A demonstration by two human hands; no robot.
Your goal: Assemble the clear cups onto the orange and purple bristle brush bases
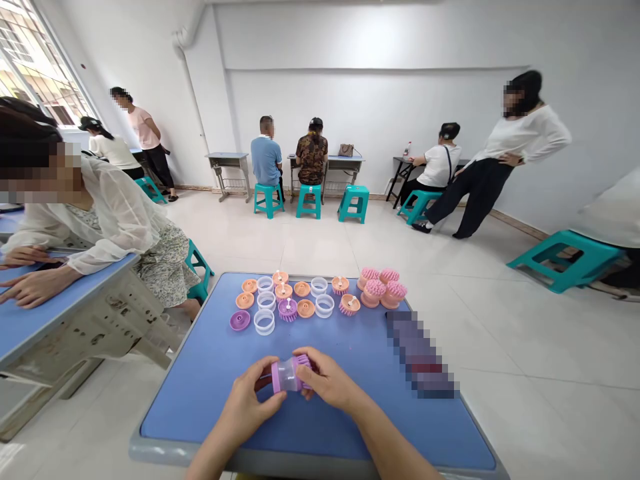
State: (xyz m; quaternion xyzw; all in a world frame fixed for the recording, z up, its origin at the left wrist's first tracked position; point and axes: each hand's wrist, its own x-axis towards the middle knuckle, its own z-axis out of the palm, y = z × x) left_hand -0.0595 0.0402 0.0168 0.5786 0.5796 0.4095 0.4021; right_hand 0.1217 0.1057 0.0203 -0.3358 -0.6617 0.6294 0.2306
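Both my hands hold a clear plastic cylinder (pixel 286 375) above the blue tabletop (pixel 200 400). It lies on its side, with a purple cap at its left end and a purple bristled brush head (pixel 303 364) at its right end. My left hand (pixel 249 393) grips the cylinder's left part, and my right hand (pixel 326 378) wraps the brush head. Farther along the table lie clear plastic rings (pixel 265 321), orange-pink discs (pixel 302 289), a purple disc (pixel 240 320), a purple brush head (pixel 287 309), and a cluster of pink bristled brush heads (pixel 383 288).
A pixelated, blurred object (pixel 420 357) lies on the table's right side. A seated co-worker's hands (pixel 35 283) rest on a neighbouring blue desk (pixel 65 313) to the left. Teal stools (pixel 565 257) and several people stand or sit around the tiled room.
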